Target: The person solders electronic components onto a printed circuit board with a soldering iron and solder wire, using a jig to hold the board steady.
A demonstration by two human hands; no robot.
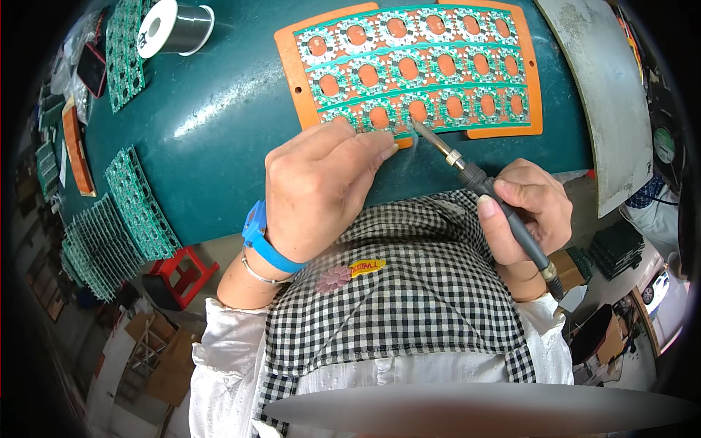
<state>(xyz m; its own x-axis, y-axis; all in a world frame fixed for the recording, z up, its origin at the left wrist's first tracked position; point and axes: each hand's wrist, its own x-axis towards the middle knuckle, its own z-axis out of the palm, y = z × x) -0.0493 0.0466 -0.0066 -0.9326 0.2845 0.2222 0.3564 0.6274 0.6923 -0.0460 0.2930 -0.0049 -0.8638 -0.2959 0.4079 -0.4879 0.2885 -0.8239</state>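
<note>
A green panel of circuit boards [422, 87], with rows of ring-shaped boards, rests on an orange fixture plate [536, 95]. My right hand [537, 208] grips a soldering iron [478, 180] by its dark handle. Its metal tip reaches the front row of boards, near the middle; whether it touches cannot be made out. Closed in a pinch, my left hand [318, 174] is at the panel's front edge, left of the tip. Whatever lies between its fingers is hidden or too thin to name. A blue wristband [266, 241] circles my left wrist.
A solder wire spool [193, 29] lies at the back left of the green table [212, 160]. Beside it is another board panel [125, 55]. More panels [139, 204] stand stacked at the left edge. A grey metal sheet [606, 95] borders the right. Below is a red stool [190, 274].
</note>
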